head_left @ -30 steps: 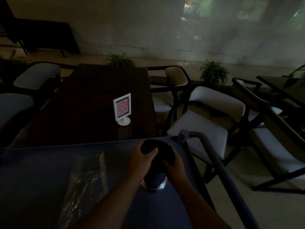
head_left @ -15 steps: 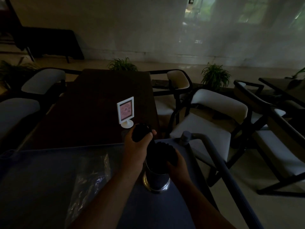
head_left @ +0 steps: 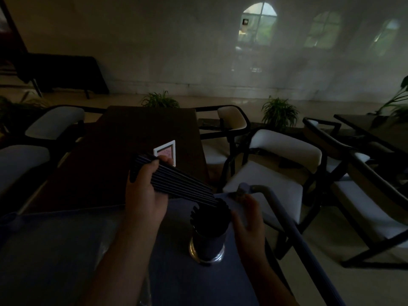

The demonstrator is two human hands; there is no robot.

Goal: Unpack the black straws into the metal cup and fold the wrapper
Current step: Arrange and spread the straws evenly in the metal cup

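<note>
On the dark blue cart top [head_left: 55, 250] stands the metal cup [head_left: 207, 248], holding several upright black straws [head_left: 209, 217]. My left hand [head_left: 143, 195] grips a tilted bundle of black straws [head_left: 183, 184]; its lower ends reach the top of the straws in the cup. My right hand [head_left: 249, 219] is just right of the cup, fingers apart, close to the standing straws. A clear plastic wrapper [head_left: 144, 292] lies on the cart under my left forearm, mostly hidden and dim.
The cart's grey handle bar [head_left: 287, 224] runs along the right edge, close to my right hand. Beyond the cart is a dark wooden table [head_left: 123, 151] with a small white sign stand [head_left: 169, 150]. White-cushioned chairs [head_left: 284, 149] stand on both sides.
My left hand has lifted a bundle of straws up and left, tilting them over the cup. My right hand has come off the cup and spread its fingers. The view tilted upward.
</note>
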